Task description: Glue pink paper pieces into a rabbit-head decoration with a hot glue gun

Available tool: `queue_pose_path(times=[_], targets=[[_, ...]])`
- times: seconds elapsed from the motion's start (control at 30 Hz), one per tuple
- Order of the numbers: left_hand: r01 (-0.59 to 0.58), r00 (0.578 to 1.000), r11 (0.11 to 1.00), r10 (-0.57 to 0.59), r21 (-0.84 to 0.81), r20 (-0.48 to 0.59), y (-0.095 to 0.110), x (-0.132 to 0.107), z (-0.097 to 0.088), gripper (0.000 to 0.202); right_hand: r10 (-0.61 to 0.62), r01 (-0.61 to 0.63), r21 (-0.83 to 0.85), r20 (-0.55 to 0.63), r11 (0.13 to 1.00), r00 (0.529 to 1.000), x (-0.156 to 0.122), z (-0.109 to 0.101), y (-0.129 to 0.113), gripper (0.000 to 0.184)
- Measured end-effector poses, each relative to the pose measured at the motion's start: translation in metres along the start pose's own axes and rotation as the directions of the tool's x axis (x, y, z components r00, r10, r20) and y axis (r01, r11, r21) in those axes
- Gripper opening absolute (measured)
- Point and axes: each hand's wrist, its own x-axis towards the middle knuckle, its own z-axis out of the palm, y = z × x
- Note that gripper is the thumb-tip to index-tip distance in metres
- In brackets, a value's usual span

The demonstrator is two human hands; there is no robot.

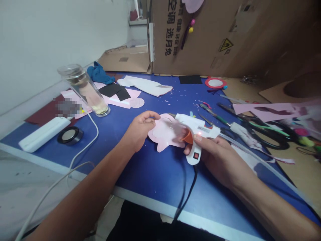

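On the blue surface (142, 177), near its front edge, is a pink paper cutout (164, 135), its upper left rim pinched between the thumb and fingers of the left hand (140, 131). The right hand (216, 154) is wrapped around a white glue gun (207, 131) — nozzle over the cutout's top edge, though whether it touches I cannot tell. Farther left stand a glass bottle (86, 92) and, nearer, a tape roll (70, 135).

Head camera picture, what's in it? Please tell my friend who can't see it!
A right hand holds a white glue gun, its tip near a pink paper cutout that the left hand holds at the edge. A glass bottle and paper pieces are on the blue table.
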Motion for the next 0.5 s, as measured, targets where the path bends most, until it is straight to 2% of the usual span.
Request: queue_pose_path(times=[0.07, 0.17, 0.5], targets=[[-0.008, 0.999, 1.000, 0.007, 0.027, 0.036, -0.001, -0.001, 0.001, 0.017, -0.020, 0.018, 0.076, 0.028, 0.997, 0.999, -0.001, 0.004, -0.005, 0.034], [0.010, 0.998, 0.999, -0.013, 0.048, 0.065, -0.003, -0.003, 0.005, 0.017, -0.020, 0.007, 0.162, 0.077, 0.987, 0.997, -0.002, 0.008, -0.010, 0.032], [0.054, 0.980, 0.998, -0.057, 0.017, 0.191, -0.009, -0.007, 0.012, 0.019, -0.022, -0.020, 0.263, 0.155, 0.965, 0.988, -0.002, 0.015, -0.014, 0.030]])
